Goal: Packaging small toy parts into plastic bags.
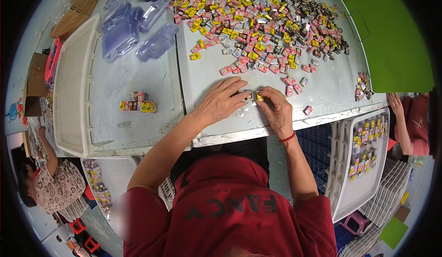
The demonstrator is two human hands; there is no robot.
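Observation:
My left hand (220,101) lies low over the white table, its thumb and fingertips closed about a small dark box (249,96). Right beside it, my right hand (278,111) pinches a small yellow box (259,97) between thumb and forefinger. A piece of clear plastic (240,111) shows below the left fingertips; its shape is hard to make out. Just beyond both hands spreads a large heap of small boxes (258,36) in pink, yellow, black and white. One loose pink box (308,110) lies to the right of my right hand.
Left of the table seam sits a block of stacked small boxes (138,104). Clear bluish plastic cases (120,35) and a white crate (69,86) are farther left. A green board (391,31) stands at right, above a tray of packed boxes (359,188). Other people work at both sides.

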